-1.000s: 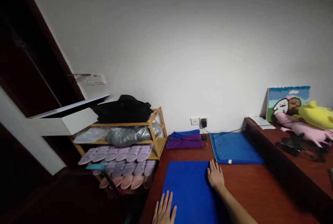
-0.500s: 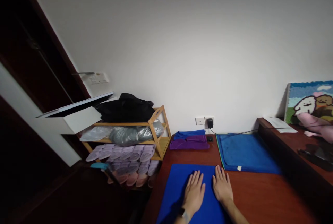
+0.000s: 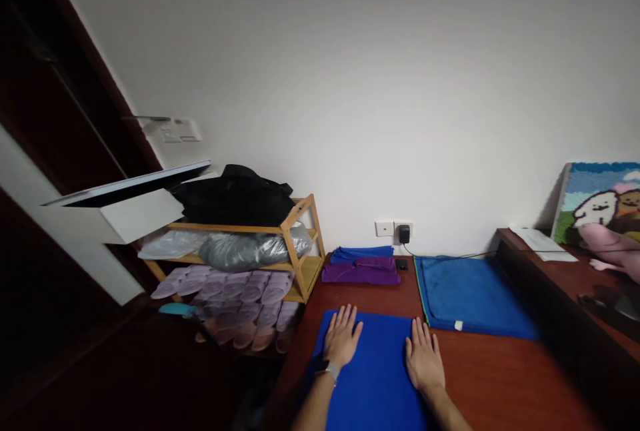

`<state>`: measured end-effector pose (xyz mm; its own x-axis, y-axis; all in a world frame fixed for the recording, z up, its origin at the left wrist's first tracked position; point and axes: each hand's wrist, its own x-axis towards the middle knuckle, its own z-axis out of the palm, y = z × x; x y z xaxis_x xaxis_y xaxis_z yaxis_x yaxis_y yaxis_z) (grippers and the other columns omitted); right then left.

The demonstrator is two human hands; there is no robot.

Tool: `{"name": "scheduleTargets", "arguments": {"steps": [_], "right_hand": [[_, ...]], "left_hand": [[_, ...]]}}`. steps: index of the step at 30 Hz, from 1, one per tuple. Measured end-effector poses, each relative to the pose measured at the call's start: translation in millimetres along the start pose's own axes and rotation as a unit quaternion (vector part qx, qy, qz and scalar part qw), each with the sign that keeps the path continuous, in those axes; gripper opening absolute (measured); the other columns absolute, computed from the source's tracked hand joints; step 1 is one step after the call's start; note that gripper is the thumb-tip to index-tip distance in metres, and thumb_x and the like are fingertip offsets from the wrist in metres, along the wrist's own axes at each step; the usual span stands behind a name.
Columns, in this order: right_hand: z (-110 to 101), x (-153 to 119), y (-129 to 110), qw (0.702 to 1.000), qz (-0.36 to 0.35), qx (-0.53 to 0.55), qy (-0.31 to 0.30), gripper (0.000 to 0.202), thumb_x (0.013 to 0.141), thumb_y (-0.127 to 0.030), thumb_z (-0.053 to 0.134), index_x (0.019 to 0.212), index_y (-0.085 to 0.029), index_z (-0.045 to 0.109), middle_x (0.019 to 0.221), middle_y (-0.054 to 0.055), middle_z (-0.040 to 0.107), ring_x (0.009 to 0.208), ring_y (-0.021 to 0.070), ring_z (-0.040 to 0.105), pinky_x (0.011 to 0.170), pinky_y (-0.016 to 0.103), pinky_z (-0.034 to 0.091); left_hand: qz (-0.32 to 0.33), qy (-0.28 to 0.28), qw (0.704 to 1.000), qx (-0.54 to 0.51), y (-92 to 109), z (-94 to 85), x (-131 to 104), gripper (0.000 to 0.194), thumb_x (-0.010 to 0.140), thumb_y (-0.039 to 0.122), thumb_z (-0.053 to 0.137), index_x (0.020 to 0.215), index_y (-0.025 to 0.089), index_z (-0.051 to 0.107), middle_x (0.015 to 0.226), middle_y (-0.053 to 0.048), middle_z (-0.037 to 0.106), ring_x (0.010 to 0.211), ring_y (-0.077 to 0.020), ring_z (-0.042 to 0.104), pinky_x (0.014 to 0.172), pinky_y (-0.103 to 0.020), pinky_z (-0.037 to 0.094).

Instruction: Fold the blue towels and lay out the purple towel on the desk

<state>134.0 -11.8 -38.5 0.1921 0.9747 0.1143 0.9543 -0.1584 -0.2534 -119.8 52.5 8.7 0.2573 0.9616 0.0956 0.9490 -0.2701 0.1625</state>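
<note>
A smooth blue cloth [image 3: 376,371] lies spread on the reddish-brown table [image 3: 505,377]. Flat on its upper left part rests my left hand [image 3: 343,337], fingers stretched out, with a band on the wrist. My right hand [image 3: 425,356] lies on the cloth's right edge, its fingers also extended. Neither hand grips anything. Behind them, near the wall, are a folded purple cloth [image 3: 361,271] and a folded blue cloth [image 3: 363,254]. A larger blue towel [image 3: 477,294] with a white tag lies at the back right.
Left of the table stands a wooden rack [image 3: 300,257] with slippers [image 3: 220,284] and a black bag [image 3: 235,197]. A black plug [image 3: 404,234] trails a cable along the wall. On the raised right surface are a paper [image 3: 543,244] and a pink plush toy [image 3: 607,247].
My left hand has slid left and away from me, to the cloth's upper left part. My right hand has stayed nearly in place. The view has shifted slightly.
</note>
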Motion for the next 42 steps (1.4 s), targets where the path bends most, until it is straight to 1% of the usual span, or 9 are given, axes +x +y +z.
{"name": "scheduleTargets", "arguments": {"steps": [5,10,16,20,25,28,31,38,42], "right_hand": [[3,3,2,1.000,-0.003,-0.016,0.004,0.068,0.099,-0.041,0.018,0.158,-0.010,0.028,0.167,0.009,0.025,0.155,0.0253,0.020,0.126,0.049,0.015],[-3,5,1,1.000,-0.007,-0.027,-0.015,0.069,0.099,-0.042,0.015,0.158,-0.009,0.027,0.167,0.008,0.024,0.155,0.0243,0.021,0.126,0.045,0.018],[-8,5,-1,1.000,-0.009,-0.022,-0.015,0.068,0.100,-0.041,0.015,0.159,-0.008,0.026,0.167,0.008,0.024,0.156,0.0234,0.018,0.126,0.044,0.016],[-9,5,-2,1.000,-0.003,-0.015,-0.015,0.067,0.100,-0.041,0.016,0.159,-0.009,0.026,0.167,0.007,0.024,0.155,0.0226,0.019,0.126,0.043,0.016],[-4,2,5,0.999,-0.031,-0.017,-0.017,0.065,0.099,-0.038,0.022,0.158,-0.012,0.031,0.167,0.009,0.023,0.156,0.0255,0.016,0.126,0.046,0.012],[-3,1,9,0.997,-0.063,-0.025,-0.032,0.063,0.097,-0.034,0.028,0.157,-0.017,0.035,0.168,0.007,0.020,0.157,0.0266,0.013,0.126,0.048,0.010],[-8,2,6,0.998,-0.038,-0.026,-0.043,0.064,0.099,-0.035,0.021,0.158,-0.012,0.029,0.168,0.009,0.019,0.157,0.0252,0.013,0.126,0.046,0.010],[-16,3,-1,0.998,-0.002,-0.025,-0.057,0.067,0.100,-0.040,0.015,0.160,-0.010,0.018,0.169,0.005,0.016,0.157,0.0225,0.012,0.127,0.043,0.010],[-21,5,-5,0.997,0.013,-0.039,-0.072,0.067,0.100,-0.039,0.015,0.161,-0.010,0.016,0.169,0.005,0.016,0.157,0.0226,0.012,0.127,0.042,0.010]], "left_hand": [[-0.038,0.022,0.999,0.025,-50,-2.8,-3,0.070,0.103,0.058,0.019,0.161,0.019,0.027,0.167,-0.007,0.029,0.156,-0.0251,0.022,0.126,-0.048,0.020],[-0.055,0.028,0.998,0.010,-61,-0.7,-6,0.070,0.103,0.057,0.019,0.161,0.018,0.029,0.168,-0.007,0.028,0.155,-0.0250,0.023,0.126,-0.047,0.019],[-0.068,0.044,0.997,0.016,-62,-16.0,-11,0.066,0.103,0.048,0.022,0.159,0.014,0.031,0.166,-0.009,0.030,0.155,-0.0240,0.024,0.128,-0.046,0.017],[-0.005,0.098,0.995,-0.009,-7,-15.3,-13,0.062,0.105,0.043,0.019,0.161,0.016,0.027,0.167,-0.006,0.030,0.156,-0.0229,0.022,0.129,-0.046,0.016],[0.153,0.012,0.984,-0.086,111,19.4,-22,0.061,0.107,0.047,0.015,0.162,0.021,0.021,0.168,-0.003,0.028,0.155,-0.0199,0.023,0.128,-0.042,0.023],[0.169,0.002,0.981,-0.095,139,32.1,-28,0.059,0.107,0.043,0.009,0.163,0.023,0.017,0.167,-0.001,0.029,0.156,-0.0160,0.020,0.130,-0.041,0.017],[0.157,-0.007,0.985,-0.072,112,21.6,-32,0.062,0.107,0.050,0.012,0.163,0.024,0.018,0.168,-0.001,0.027,0.156,-0.0185,0.019,0.130,-0.044,0.018],[-0.013,0.004,1.000,0.015,-10,-9.0,-44,0.072,0.103,0.060,0.020,0.161,0.018,0.024,0.167,-0.008,0.027,0.155,-0.0248,0.022,0.127,-0.048,0.023],[-0.034,0.022,0.999,0.031,-33,-1.7,-54,0.076,0.103,0.062,0.019,0.160,0.013,0.027,0.167,-0.010,0.026,0.155,-0.0251,0.023,0.127,-0.047,0.024]]}}
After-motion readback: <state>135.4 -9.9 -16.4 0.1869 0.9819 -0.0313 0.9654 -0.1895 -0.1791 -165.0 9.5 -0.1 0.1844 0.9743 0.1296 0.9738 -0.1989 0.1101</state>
